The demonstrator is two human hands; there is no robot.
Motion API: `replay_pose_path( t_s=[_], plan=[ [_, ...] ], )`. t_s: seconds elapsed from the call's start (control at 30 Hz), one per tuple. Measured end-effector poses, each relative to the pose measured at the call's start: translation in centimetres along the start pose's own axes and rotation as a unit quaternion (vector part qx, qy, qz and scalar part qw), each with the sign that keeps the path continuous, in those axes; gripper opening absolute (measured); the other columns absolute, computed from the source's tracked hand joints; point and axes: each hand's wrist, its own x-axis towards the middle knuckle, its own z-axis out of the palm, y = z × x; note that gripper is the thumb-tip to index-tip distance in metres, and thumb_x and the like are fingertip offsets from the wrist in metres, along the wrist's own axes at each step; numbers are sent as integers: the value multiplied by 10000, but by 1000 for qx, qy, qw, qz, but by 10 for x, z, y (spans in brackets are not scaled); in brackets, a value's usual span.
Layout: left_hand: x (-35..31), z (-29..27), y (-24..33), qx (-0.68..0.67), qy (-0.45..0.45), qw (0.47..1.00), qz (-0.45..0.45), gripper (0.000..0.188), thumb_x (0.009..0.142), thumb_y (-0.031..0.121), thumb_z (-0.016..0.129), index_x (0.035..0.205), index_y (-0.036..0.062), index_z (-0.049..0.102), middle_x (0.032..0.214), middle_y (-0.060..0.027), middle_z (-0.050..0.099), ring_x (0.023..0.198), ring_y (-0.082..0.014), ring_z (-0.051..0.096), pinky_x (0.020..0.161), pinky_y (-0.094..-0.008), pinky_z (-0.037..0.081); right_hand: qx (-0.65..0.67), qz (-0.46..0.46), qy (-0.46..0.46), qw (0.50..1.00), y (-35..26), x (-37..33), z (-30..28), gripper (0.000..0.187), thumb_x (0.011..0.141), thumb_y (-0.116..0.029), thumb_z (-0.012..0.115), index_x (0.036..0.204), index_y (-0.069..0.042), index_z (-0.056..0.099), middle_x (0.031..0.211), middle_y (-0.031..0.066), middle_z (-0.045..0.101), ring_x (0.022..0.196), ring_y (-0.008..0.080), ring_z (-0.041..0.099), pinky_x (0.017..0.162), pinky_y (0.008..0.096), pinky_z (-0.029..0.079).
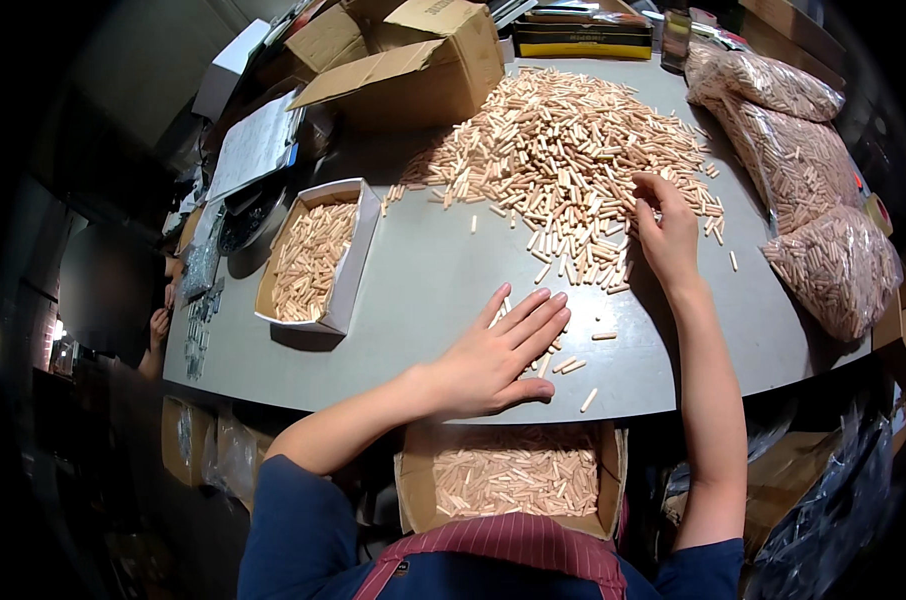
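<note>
A large heap of short wooden dowels (583, 140) spreads over the grey table (413, 290). My left hand (498, 355) lies palm down near the front edge, fingers stretched and spread, over a few loose dowels. Several more dowels (571, 366) lie just right of its fingertips. At the heap's right side is my right hand (668, 230), its fingers loosely bent and a gap between thumb and forefinger. No dowel shows in its grip. Below the table edge, in front of my body, a cardboard box (413, 480) holds many dowels.
A white carton (358, 262) full of dowels stands left of the heap. Clear bags of dowels (803, 180) line the right side. An open cardboard box (403, 85) sits at the back, near papers (256, 145). Another person's hand (160, 322) shows at the far left.
</note>
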Motion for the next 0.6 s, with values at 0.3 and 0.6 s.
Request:
replay_pose_path(
  t_s=[0.3, 0.6],
  plan=[
    [-46, -6, -1, -77, 5, 997, 12, 843, 1075, 583, 448, 1666, 23, 228, 1736, -190, 227, 1612, -352, 207, 1281, -600, 129, 3, -3, 4, 1000, 9, -2, 5, 298, 963, -73, 632, 1252, -22, 682, 1095, 152, 748, 970, 262, 740, 881, 376, 576],
    [-74, -14, -58, -239, 176, 917, -268, 560, 1074, 269, 549, 1551, -8, 451, 1639, -227, 410, 1541, -381, 355, 1261, -466, 275, 10, 14, -15, 1000, 19, 0, 3, 302, 992, -110, 627, 1276, -18, 673, 1093, 135, 756, 956, 234, 740, 870, 353, 571]
  ],
)
